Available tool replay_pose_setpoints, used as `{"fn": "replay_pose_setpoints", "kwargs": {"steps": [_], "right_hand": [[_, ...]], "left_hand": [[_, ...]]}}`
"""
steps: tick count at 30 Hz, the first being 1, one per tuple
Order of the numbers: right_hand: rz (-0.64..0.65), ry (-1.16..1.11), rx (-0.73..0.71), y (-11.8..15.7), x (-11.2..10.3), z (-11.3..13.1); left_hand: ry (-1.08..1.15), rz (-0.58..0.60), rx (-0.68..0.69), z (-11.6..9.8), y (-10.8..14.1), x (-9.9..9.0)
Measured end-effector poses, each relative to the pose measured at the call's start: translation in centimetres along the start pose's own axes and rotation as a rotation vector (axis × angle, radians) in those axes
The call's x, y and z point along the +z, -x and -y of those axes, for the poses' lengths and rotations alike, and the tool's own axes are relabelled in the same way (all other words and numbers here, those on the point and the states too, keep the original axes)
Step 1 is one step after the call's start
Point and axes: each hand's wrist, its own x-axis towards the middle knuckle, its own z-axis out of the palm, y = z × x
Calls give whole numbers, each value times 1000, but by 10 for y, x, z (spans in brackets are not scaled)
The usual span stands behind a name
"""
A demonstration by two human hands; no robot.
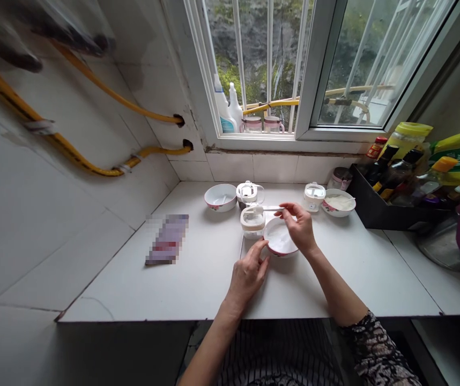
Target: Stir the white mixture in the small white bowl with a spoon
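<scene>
My right hand (299,228) pinches the handle of a small white spoon (271,209). The spoon's head reaches left over the mouth of a seasoning jar (252,224), whose lid seems to be raised. Just right of that jar sits a white bowl (280,247) with a floral rim and white contents. My left hand (249,272) grips the bowl's near left rim with thumb and fingers. Behind the jar stands a second jar (247,194) with a dark lower part, beside another floral bowl (221,199). What lies inside the near jar is hard to make out.
A third jar (314,197) and a bowl of pale food (338,202) stand at the back right. Farther right are a black bin of bottles (369,203) and a pot (441,244). A blurred purple packet (169,239) lies left on the white counter (209,284).
</scene>
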Motion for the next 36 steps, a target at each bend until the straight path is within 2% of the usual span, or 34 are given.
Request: {"fn": "replay_pose_setpoints", "kwargs": {"steps": [3, 5, 6, 8, 12, 16, 20, 22, 30, 36], "right_hand": [[124, 321, -341, 5, 4, 2], [162, 425, -462, 6, 3, 4], [153, 434, -474, 5, 1, 4], [89, 407, -424, 4, -5, 5], [-59, 365, -233, -1, -24, 3], [32, 452, -212, -3, -33, -5], [186, 503, -219, 1, -25, -8], [215, 486, -188, 2, -22, -6], [102, 167, 196, -5, -30, -3], [35, -22, 296, -9, -33, -5]], "left_hand": [[8, -1, 3, 0, 0, 0], [5, 2, -3, 0, 0, 0], [1, 3, -6, 0, 0, 0], [-11, 4, -10, 0, 0, 0], [-17, 14, -20, 0, 1, 0], [-16, 11, -17, 2, 1, 1], [-8, 1, -13, 2, 1, 1], [-16, 2, -15, 2, 2, 1], [10, 8, -19, 1, 1, 1], [15, 14, -25, 1, 1, 0]]}}
